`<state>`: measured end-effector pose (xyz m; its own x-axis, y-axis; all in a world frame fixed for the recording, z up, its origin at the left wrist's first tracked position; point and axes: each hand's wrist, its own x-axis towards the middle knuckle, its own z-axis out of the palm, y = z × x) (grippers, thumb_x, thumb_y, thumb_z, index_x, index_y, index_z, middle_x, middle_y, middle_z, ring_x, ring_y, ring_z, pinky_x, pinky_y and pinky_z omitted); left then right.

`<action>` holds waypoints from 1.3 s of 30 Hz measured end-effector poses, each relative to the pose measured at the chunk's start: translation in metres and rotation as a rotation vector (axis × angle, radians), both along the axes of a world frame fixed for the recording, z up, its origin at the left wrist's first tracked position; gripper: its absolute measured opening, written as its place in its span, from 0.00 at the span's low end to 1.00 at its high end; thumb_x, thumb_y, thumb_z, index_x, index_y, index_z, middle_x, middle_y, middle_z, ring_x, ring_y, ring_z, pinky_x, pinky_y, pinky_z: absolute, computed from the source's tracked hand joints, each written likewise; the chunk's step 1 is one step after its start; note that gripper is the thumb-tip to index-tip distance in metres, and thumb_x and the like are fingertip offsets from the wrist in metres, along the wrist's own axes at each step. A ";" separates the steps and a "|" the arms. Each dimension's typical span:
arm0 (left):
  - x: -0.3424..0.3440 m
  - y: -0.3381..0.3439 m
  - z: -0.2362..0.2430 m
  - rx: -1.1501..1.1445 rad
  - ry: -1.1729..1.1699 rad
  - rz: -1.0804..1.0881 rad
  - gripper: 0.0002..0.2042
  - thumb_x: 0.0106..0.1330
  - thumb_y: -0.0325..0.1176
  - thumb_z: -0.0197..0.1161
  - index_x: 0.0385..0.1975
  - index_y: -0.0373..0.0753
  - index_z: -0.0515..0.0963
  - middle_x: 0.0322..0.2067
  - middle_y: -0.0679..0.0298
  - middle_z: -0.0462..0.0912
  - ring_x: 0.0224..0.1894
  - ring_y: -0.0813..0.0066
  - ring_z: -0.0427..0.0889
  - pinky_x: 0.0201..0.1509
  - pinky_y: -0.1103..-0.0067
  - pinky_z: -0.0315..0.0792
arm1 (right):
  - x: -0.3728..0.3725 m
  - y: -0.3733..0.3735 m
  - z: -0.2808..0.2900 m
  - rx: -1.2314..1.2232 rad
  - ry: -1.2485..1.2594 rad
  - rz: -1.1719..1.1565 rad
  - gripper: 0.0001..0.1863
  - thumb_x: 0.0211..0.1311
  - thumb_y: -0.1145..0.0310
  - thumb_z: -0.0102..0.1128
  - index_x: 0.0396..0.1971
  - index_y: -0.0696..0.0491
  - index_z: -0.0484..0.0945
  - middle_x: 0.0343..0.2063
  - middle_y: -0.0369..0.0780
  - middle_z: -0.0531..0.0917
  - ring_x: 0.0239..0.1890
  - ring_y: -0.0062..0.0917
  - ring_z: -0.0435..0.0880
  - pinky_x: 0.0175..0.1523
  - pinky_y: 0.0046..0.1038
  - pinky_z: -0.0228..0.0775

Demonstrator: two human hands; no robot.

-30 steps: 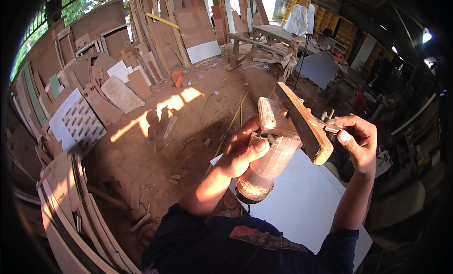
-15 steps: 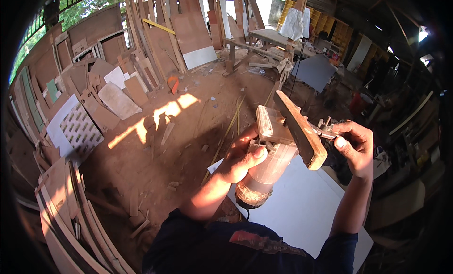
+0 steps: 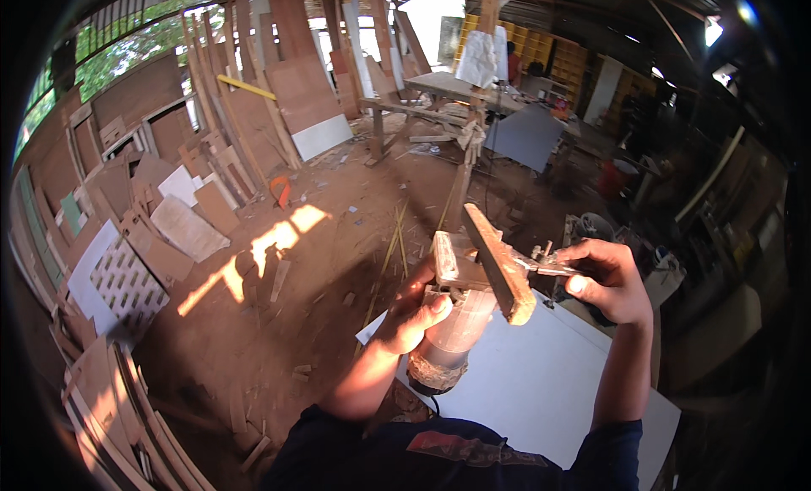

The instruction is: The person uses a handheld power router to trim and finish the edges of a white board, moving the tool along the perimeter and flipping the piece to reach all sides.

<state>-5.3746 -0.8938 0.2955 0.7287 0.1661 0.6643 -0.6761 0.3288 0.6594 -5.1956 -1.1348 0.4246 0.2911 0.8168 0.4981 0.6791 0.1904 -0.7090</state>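
A trim router [image 3: 452, 326] with a clear plastic base is held upside down in front of me, its tape-wrapped end pointing down. My left hand [image 3: 411, 322] is wrapped round the router body from the left, thumb on the near side. A wooden strip [image 3: 500, 267] stands across the base on its right side. Beyond this strip, a metal guide bracket [image 3: 545, 261] with small bolts sticks out to the right. My right hand [image 3: 604, 280] pinches the outer end of that bracket between thumb and fingers. Below the router lies a white board [image 3: 549, 381].
Wood panels and offcuts [image 3: 182, 225] lean along the left wall. Curved wooden strips [image 3: 118, 406] lie at the lower left. A workbench [image 3: 456, 87] stands at the back, beside a post. Small scraps litter the dirt floor [image 3: 287, 339]. A grey panel [image 3: 525, 136] leans near the bench.
My view has shifted, so the background sits further left and more of the white board shows. The router appears slightly lower and further left. Both hands keep the same holds.
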 end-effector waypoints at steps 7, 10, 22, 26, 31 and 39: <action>0.027 0.014 -0.044 -0.055 0.190 -0.218 0.40 0.72 0.49 0.66 0.75 0.32 0.58 0.64 0.53 0.76 0.65 0.66 0.75 0.69 0.69 0.69 | 0.017 -0.014 0.003 -0.022 -0.051 0.028 0.18 0.70 0.66 0.67 0.55 0.59 0.84 0.44 0.41 0.86 0.49 0.25 0.83 0.55 0.30 0.76; 0.041 0.007 -0.048 -0.082 0.216 -0.315 0.41 0.72 0.52 0.64 0.75 0.31 0.56 0.64 0.47 0.74 0.64 0.59 0.78 0.65 0.65 0.75 | 0.024 -0.019 0.001 -0.039 -0.066 0.144 0.18 0.72 0.66 0.65 0.56 0.59 0.84 0.48 0.43 0.86 0.50 0.27 0.83 0.55 0.30 0.76; 0.074 -0.019 -0.062 -0.209 0.269 -0.861 0.64 0.49 0.72 0.76 0.76 0.33 0.53 0.65 0.46 0.73 0.48 0.52 0.86 0.45 0.62 0.86 | 0.022 -0.026 -0.019 -0.099 0.121 0.402 0.24 0.61 0.61 0.76 0.55 0.56 0.87 0.41 0.40 0.87 0.42 0.26 0.79 0.50 0.29 0.68; 0.079 -0.027 -0.063 -0.294 0.325 -0.873 0.58 0.55 0.72 0.71 0.76 0.35 0.55 0.62 0.47 0.75 0.46 0.52 0.86 0.44 0.62 0.86 | 0.021 -0.030 -0.019 -0.084 0.074 0.359 0.22 0.61 0.65 0.77 0.54 0.56 0.87 0.37 0.39 0.88 0.41 0.26 0.81 0.49 0.29 0.70; 0.088 -0.026 -0.072 -0.328 0.359 -0.885 0.49 0.64 0.64 0.68 0.74 0.32 0.58 0.57 0.44 0.78 0.45 0.51 0.88 0.43 0.62 0.87 | 0.021 -0.046 -0.027 -0.102 0.005 0.232 0.20 0.61 0.65 0.78 0.50 0.56 0.89 0.33 0.38 0.87 0.39 0.26 0.83 0.46 0.30 0.73; 0.105 -0.033 -0.085 -0.276 0.406 -0.872 0.39 0.73 0.54 0.63 0.71 0.29 0.59 0.54 0.41 0.78 0.46 0.46 0.88 0.43 0.59 0.87 | 0.024 -0.075 -0.057 -0.205 -0.086 -0.022 0.18 0.61 0.58 0.78 0.44 0.54 0.89 0.28 0.35 0.86 0.27 0.22 0.79 0.37 0.29 0.71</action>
